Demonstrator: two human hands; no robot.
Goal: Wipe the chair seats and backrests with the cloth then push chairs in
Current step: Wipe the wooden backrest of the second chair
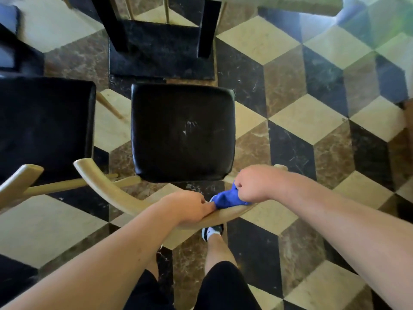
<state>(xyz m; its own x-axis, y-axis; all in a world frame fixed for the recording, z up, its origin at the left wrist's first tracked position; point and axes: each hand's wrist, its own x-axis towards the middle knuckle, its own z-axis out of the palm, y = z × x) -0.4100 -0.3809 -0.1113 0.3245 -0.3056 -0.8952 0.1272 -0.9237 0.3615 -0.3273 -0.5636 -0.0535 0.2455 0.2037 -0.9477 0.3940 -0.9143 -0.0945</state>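
We count two chairs: one in the middle, one at left. We see one cloth, one table base and two hands: left, right.

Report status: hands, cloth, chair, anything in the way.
Left hand gripping wooden backrest. Right hand shut on blue cloth, pressed to the backrest. Black seat bare. Table base ahead.

café or restaurant dining room – patterned marble floor, pedestal table base, matching padded chairs.
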